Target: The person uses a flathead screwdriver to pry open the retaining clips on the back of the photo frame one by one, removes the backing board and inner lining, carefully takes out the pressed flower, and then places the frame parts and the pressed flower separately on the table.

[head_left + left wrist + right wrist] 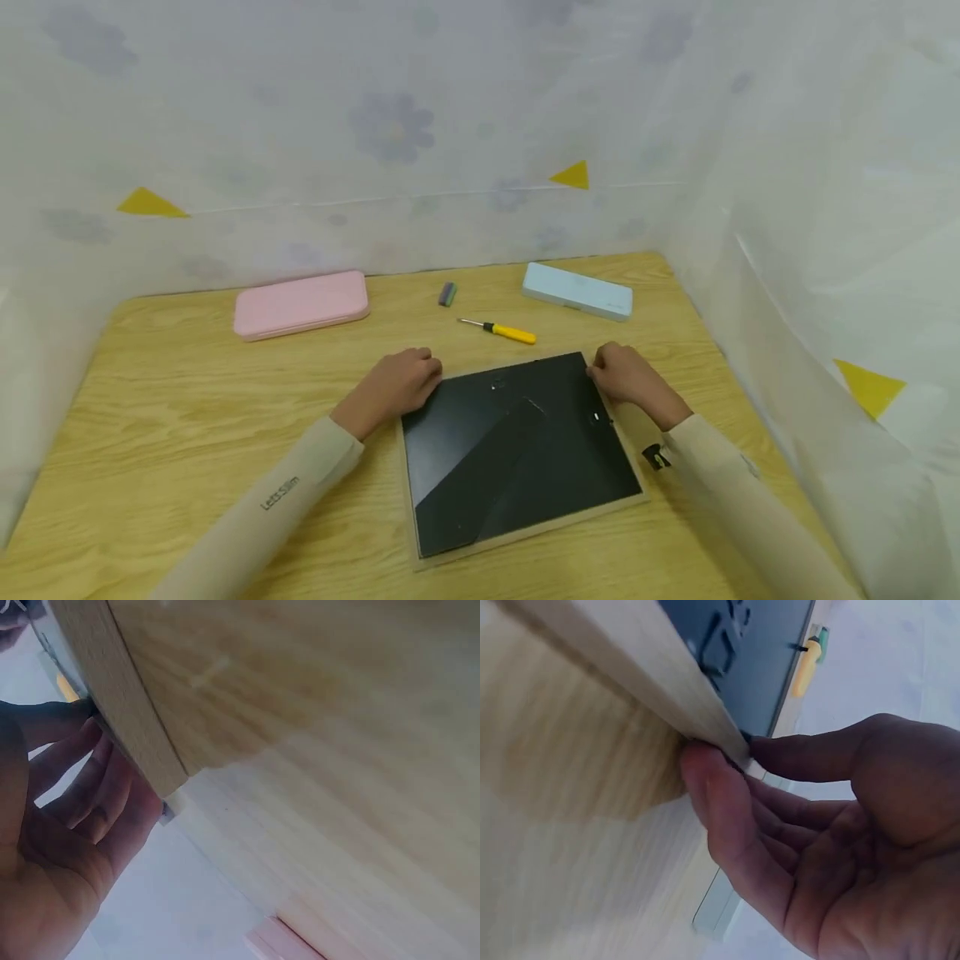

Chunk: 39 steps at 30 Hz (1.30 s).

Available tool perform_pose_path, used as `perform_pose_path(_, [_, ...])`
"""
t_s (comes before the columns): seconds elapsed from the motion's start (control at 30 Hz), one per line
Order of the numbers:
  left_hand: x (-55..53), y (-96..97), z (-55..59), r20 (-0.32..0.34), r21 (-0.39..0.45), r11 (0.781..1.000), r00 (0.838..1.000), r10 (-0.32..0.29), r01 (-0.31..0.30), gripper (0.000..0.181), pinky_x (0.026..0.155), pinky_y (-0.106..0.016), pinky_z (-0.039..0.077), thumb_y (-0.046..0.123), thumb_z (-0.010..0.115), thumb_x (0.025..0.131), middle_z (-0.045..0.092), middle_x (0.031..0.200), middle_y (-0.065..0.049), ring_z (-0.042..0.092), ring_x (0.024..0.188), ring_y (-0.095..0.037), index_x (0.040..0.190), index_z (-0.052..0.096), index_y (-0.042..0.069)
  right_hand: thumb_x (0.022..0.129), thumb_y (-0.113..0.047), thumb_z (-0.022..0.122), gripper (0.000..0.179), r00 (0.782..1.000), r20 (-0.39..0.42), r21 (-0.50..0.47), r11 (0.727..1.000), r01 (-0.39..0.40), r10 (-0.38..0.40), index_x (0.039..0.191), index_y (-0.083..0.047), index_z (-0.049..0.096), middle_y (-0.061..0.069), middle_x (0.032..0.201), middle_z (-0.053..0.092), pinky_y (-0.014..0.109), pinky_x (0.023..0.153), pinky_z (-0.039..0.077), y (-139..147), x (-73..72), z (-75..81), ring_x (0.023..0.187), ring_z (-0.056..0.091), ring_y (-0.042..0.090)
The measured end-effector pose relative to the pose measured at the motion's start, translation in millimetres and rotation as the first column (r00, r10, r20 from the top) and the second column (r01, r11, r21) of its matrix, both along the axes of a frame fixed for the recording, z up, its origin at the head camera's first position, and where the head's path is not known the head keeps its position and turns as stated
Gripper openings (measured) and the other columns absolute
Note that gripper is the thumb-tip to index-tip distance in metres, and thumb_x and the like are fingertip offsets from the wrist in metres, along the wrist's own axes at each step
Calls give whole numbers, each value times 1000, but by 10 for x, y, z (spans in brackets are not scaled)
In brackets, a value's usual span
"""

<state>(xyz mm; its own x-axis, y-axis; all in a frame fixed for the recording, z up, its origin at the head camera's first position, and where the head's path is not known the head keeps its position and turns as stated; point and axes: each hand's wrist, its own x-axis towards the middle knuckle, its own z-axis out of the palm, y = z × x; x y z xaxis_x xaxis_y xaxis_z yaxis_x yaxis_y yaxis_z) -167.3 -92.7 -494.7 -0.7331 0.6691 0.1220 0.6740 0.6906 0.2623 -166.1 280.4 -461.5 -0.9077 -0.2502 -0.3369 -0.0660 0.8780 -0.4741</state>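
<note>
A picture frame (517,450) lies back side up on the table, with a black backing board, a fold-out stand flap and a pale wooden edge (127,697). My left hand (401,381) grips its far left corner, with the thumb and fingertips at the wooden edge in the left wrist view. At the far right corner, my right hand (621,372) pinches the edge between thumb and index finger, plain in the right wrist view. Small metal clips and a hanger show on the backing. Beyond the frame lies a screwdriver (513,334) with a yellow handle.
A pink case (302,306) lies at the back left of the wooden table (210,417), a light blue case (577,291) at the back right. Between them sits a small purple and green piece (447,294). A flowered white sheet (300,125) hangs behind the table.
</note>
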Motion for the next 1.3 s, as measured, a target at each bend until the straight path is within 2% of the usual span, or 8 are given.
perform_pose_path(0.2, [333, -128, 64, 45, -22, 999, 998, 42, -41, 11, 57, -31, 48, 13, 64, 97, 56, 76, -3, 54, 63, -14, 91, 70, 7, 100, -13, 58, 20, 989, -118, 71, 995, -77, 85, 98, 3, 71, 9, 79, 67, 35, 57, 48, -205, -162, -65, 60, 57, 17])
perform_pose_path(0.33, [548, -179, 94, 89, -15, 999, 995, 48, -46, 10, 57, -31, 48, 13, 65, 97, 57, 75, -2, 54, 61, -13, 90, 69, 7, 101, -15, 59, 20, 982, -142, 71, 991, -114, 123, 102, 1, 72, 8, 81, 68, 35, 56, 50, -411, -159, -73, 60, 59, 16])
perform_pose_path(0.43, [649, -199, 95, 109, 3, 998, 992, 57, -58, 9, 58, -31, 49, 14, 66, 97, 59, 76, -1, 55, 63, -12, 91, 69, 8, 101, -17, 60, 20, 973, -170, 87, 985, -146, 159, 101, -2, 73, 5, 79, 67, 33, 55, 48, -580, -159, -68, 59, 57, 15])
perform_pose_path(0.8, [698, -181, 77, 101, 56, 996, 993, 68, -74, 12, 55, -32, 45, 9, 63, 97, 52, 67, 0, 51, 58, -14, 85, 60, 7, 102, -17, 59, 18, 912, -224, 157, 936, -314, 343, 94, -8, 72, -1, 71, 59, 30, 56, 44, -1099, -357, -195, 58, 51, 12])
perform_pose_path(0.97, [725, -170, 69, 110, 64, 991, 988, 111, -118, 13, 60, -39, 52, 6, 63, 96, 60, 72, -8, 63, 64, -24, 104, 59, -3, 101, -15, 60, 18, 871, -261, 164, 908, -384, 416, 94, -7, 74, 1, 74, 62, 29, 59, 47, -1330, -452, -196, 60, 53, 12])
perform_pose_path(1.07, [751, -159, 63, 188, 65, 982, 968, 164, -179, 29, 67, -42, 55, 7, 62, 97, 68, 84, -16, 68, 75, -29, 121, 55, -10, 101, -15, 60, 17, 854, -255, 175, 890, -420, 453, 95, -7, 74, 2, 78, 64, 29, 61, 48, -1466, -494, -185, 63, 54, 12])
perform_pose_path(1.17, [768, -139, 41, 274, 81, 963, 935, 225, -255, 42, 70, -42, 56, 8, 61, 98, 69, 90, -21, 70, 79, -30, 132, 48, -13, 102, -17, 60, 18, 838, -249, 195, 873, -447, 485, 95, -9, 74, 1, 81, 65, 28, 62, 49, -1591, -531, -186, 65, 55, 12])
perform_pose_path(1.3, [789, -141, 23, 372, 114, 929, 883, 288, -351, 49, 59, -37, 51, 8, 59, 100, 64, 72, -13, 63, 61, -20, 140, 41, -13, 102, -21, 60, 18, 810, -276, 224, 854, -469, 517, 96, -12, 74, 0, 84, 66, 28, 63, 49, -1756, -578, -210, 67, 56, 11])
